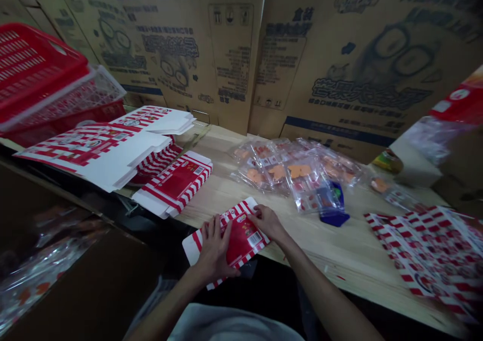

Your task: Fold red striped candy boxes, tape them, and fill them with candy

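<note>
A red-and-white striped carton [239, 241] lies tilted at the table's front edge, its red panel and barcode facing up. My left hand [214, 253] grips its left part, fingers across the top and thumb along the near edge. At the right end, my right hand [268, 223] holds the carton with its fingers closed at the end; the fingertips are partly hidden. Another striped carton [179, 180] lies to the left, beside a stack of flat printed cartons [113, 152]. Beyond my hands is a pile of clear packets [277, 167] with orange pieces inside.
Red baskets [37, 74] stand at the far left. Large cardboard boxes [226, 44] line the back. A blue packet [334, 210] lies by the pile, and striped printed sheets [433, 255] cover the right side. An open cardboard box [113, 285] with packets is at lower left.
</note>
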Tool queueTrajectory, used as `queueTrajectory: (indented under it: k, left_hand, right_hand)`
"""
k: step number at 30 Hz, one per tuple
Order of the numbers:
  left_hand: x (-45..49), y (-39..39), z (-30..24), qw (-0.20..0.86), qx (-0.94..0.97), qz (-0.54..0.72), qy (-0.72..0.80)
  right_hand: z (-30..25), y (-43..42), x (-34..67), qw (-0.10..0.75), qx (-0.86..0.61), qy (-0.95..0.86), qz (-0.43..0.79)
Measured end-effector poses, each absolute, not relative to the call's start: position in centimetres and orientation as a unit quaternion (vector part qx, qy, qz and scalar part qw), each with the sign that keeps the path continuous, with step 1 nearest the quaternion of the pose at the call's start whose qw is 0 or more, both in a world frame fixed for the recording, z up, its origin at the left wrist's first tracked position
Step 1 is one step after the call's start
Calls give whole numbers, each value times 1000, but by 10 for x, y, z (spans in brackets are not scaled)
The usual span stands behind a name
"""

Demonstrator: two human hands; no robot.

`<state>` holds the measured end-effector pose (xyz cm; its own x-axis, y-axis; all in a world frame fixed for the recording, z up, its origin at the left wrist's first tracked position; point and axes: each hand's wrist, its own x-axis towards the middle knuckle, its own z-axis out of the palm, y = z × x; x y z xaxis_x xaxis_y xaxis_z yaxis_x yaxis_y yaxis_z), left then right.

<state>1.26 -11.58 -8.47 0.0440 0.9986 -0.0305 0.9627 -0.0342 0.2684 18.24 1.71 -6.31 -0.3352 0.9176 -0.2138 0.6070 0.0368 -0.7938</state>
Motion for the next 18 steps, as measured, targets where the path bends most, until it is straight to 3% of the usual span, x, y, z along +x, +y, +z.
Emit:
queueTrajectory:
  k: [5, 7, 9, 14, 16, 18]
  left_hand:
    - [17, -118, -83, 73, 716, 118, 684]
    - [17, -119, -74, 63, 720, 138, 678]
    - [14, -120, -59, 59, 719, 164, 673]
    - [2, -121, -21, 67, 685, 262, 677]
    - [4, -121, -14, 89, 668, 298, 676]
    - [11, -121, -12, 126, 655, 326, 670]
  right_hand:
    - [-55, 19, 172, 210, -427, -557, 681]
    - [-43, 15, 175, 229, -384, -516, 731]
    - [-28, 7, 183, 293, -384, -570, 665]
    - [-7, -25, 208, 558, -445, -627, 313]
    - [-11, -40, 210, 554, -420, -617, 368]
    - [-18, -53, 205, 481, -356, -606, 524]
